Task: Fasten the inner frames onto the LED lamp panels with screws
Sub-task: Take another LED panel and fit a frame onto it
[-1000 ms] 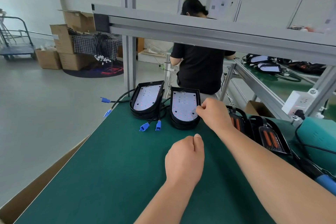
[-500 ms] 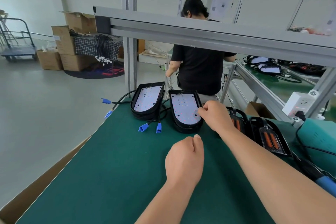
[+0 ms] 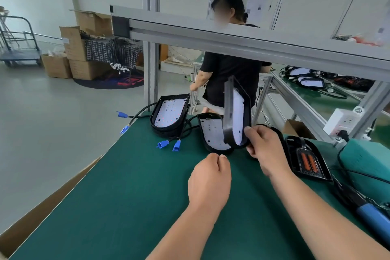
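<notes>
My right hand (image 3: 267,149) grips the near edge of a black-rimmed LED lamp panel (image 3: 237,116) and holds it tilted up on edge above the green mat. Under it lies a second panel (image 3: 211,133) flat on the mat, white LED board facing up. A third panel (image 3: 169,115) sits on a stack at the mat's far edge. My left hand (image 3: 209,181) is curled into a fist at the mat's middle; what it holds, if anything, is hidden. Black inner frames with orange inserts (image 3: 309,161) lie to the right.
Cables with blue connectors (image 3: 168,144) trail from the panels. A blue-handled electric screwdriver (image 3: 368,211) lies at the right edge beside a teal box (image 3: 368,158). An aluminium rail (image 3: 232,38) crosses overhead. A person in black stands beyond the bench. A cardboard box (image 3: 42,205) borders the left.
My right hand took hold of the top panel of the right stack and lifted it up on edge, uncovering the panel beneath. My left hand stayed in place.
</notes>
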`<action>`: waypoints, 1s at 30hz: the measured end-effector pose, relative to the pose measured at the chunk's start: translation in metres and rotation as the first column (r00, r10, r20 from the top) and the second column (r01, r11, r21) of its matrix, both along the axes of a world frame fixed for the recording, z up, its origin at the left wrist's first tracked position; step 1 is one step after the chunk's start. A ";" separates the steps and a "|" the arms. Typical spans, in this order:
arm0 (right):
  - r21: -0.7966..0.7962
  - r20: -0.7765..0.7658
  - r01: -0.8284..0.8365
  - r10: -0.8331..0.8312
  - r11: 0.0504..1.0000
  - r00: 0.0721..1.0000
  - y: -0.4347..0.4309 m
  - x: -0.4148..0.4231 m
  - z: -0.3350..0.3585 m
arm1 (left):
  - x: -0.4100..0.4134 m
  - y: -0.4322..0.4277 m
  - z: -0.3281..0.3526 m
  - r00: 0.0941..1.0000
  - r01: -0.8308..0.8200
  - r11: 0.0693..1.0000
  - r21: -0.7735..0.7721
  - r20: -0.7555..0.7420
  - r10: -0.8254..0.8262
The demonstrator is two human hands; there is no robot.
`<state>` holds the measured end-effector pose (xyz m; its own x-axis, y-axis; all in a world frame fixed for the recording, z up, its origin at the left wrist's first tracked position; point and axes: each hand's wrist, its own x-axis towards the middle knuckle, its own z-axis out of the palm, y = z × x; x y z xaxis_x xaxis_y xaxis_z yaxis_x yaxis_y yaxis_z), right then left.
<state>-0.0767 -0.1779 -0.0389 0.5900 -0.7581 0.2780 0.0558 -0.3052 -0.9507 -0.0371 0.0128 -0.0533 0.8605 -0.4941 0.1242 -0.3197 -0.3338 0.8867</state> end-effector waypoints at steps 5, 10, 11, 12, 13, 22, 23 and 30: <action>0.063 0.085 -0.001 -0.004 0.998 0.996 -0.003 -0.010 0.002 | 0.000 0.000 0.001 1.000 -0.006 1.000 0.011 0.021 0.006; 0.100 0.152 -0.024 0.008 0.995 0.988 -0.006 0.003 0.017 | 0.001 -0.002 -0.001 1.000 -0.008 1.000 -0.008 0.012 0.008; 0.103 0.160 -0.032 0.016 0.994 0.987 -0.006 0.005 0.018 | 0.001 -0.002 -0.001 1.000 -0.006 1.000 -0.015 0.009 0.006; 0.110 0.169 -0.038 0.019 0.993 0.985 -0.005 0.007 0.017 | 0.002 -0.002 -0.002 1.000 -0.004 1.000 -0.024 0.004 0.005; 0.122 0.184 -0.043 0.020 0.992 0.983 -0.003 0.007 0.016 | 0.002 -0.002 -0.003 1.000 -0.004 0.999 -0.033 0.001 0.004; 0.188 0.083 -0.176 0.163 0.966 0.983 0.030 -0.030 0.001 | 0.009 0.003 -0.002 0.945 -0.059 0.956 -0.288 -0.325 -0.039; 0.180 0.081 -0.213 0.201 0.960 0.976 0.035 -0.036 0.002 | 0.012 0.003 -0.001 0.935 -0.054 0.949 -0.310 -0.350 -0.061; 0.247 0.127 -0.398 0.378 0.884 0.917 0.060 -0.078 0.020 | 0.027 0.006 0.006 0.874 -0.007 0.918 -0.395 -0.448 -0.186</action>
